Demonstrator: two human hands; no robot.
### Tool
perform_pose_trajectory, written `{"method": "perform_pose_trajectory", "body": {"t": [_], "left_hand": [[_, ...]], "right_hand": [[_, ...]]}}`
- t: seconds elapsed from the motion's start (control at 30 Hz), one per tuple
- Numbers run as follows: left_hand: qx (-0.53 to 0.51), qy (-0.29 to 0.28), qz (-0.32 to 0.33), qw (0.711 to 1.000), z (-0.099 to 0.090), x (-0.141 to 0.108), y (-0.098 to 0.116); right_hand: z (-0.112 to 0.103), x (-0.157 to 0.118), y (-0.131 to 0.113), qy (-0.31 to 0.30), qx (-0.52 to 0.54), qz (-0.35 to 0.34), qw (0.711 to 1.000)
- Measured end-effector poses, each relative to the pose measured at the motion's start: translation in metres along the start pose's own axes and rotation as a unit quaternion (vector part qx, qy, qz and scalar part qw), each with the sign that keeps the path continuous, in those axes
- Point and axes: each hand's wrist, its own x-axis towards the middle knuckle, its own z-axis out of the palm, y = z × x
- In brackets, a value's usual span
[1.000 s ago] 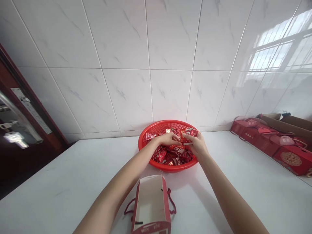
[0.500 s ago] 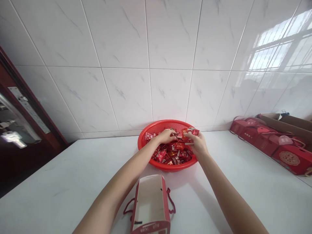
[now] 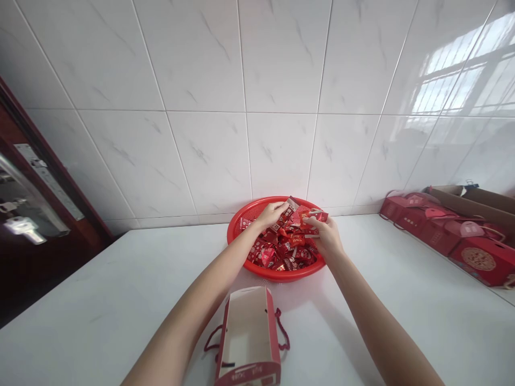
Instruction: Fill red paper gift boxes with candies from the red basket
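A round red plastic basket (image 3: 277, 277) stands against the wall, with many wrapped sweets (image 3: 281, 249) in red and brown wrappers inside. Over its back part, my left hand (image 3: 272, 214) pinches a brown-red wrapped candy (image 3: 290, 208) with a striped end. At the basket's right side my right hand (image 3: 326, 236) is closed on several red candy packets (image 3: 317, 216); pale sticks or strips poke out between the fingers. In front of the basket lies an open red gift box (image 3: 249, 332), pale inside, with dark red cord handles on both sides.
To the right, a row of red gift boxes (image 3: 446, 236) sits by the wall beside a brown cardboard box (image 3: 462, 201). At the left is a dark red door (image 3: 44, 187) with keys (image 3: 24, 229) in its lock. White tiles (image 3: 209, 155) line the back of the white counter (image 3: 153, 279).
My left hand has risen a little out of the sweets, and a candy now shows raised in its fingers. My right hand stays nearly still with its packets.
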Motion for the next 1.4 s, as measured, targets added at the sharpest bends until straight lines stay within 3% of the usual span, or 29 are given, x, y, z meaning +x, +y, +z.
{"method": "perform_pose_trajectory", "body": {"t": [0.27,0.5,0.73,0.87,1.4], "left_hand": [[-0.116,0.011,-0.018,0.993,0.006,0.004,-0.004],[-0.168,0.039,0.005,0.985,0.002,0.008,-0.002],[-0.153,-0.072,0.000,0.986,0.004,-0.005,0.012],[-0.141,-0.106,0.007,0.984,0.004,-0.008,0.015],[-0.139,-0.116,0.036,0.983,0.002,-0.003,0.007]], "right_hand": [[0.000,-0.001,0.001,-0.038,0.002,0.015,0.999],[0.002,-0.002,0.000,-0.067,-0.009,0.051,0.996],[0.002,-0.005,-0.004,-0.059,0.020,0.024,0.998],[0.001,-0.003,-0.002,-0.054,0.027,0.022,0.998],[0.002,0.001,-0.002,-0.007,0.064,0.020,0.998]]}}
